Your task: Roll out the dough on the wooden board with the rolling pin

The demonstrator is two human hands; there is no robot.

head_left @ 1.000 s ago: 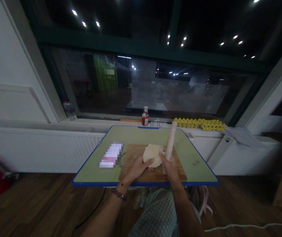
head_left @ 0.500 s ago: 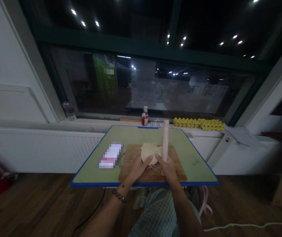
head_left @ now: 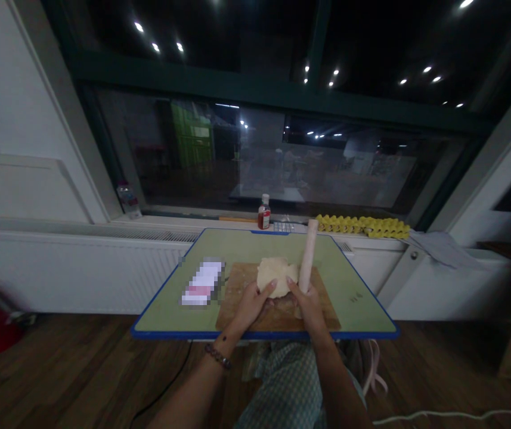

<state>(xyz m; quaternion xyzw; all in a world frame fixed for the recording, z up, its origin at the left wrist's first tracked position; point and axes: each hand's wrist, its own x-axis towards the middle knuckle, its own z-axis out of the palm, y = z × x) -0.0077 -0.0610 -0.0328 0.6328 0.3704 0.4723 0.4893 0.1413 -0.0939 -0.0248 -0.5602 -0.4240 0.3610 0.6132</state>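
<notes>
A flat, pale sheet of dough (head_left: 276, 275) with an uneven edge is held up over the wooden board (head_left: 237, 316). My left hand (head_left: 255, 302) grips its lower left edge, thumb on top and fingers beneath. At the lower right edge, my right hand (head_left: 306, 302) pinches the dough between thumb and fingers. A wooden rolling pin (head_left: 309, 253) also sticks up from my right hand, leaning a little to the right. Its lower end is hidden in the hand.
The board lies on a green table (head_left: 166, 310) with a blue rim. A phone (head_left: 204, 283), blurred out, rests left of the board. On the windowsill behind stand a small red-brown bottle (head_left: 263, 213), a yellow egg tray (head_left: 362, 226) and a clear plastic bottle (head_left: 129, 201).
The rolling pin has tipped from nearly upright to leaning right. The dough faces me more openly, and its right side has spread with my right hand shifting slightly right.
</notes>
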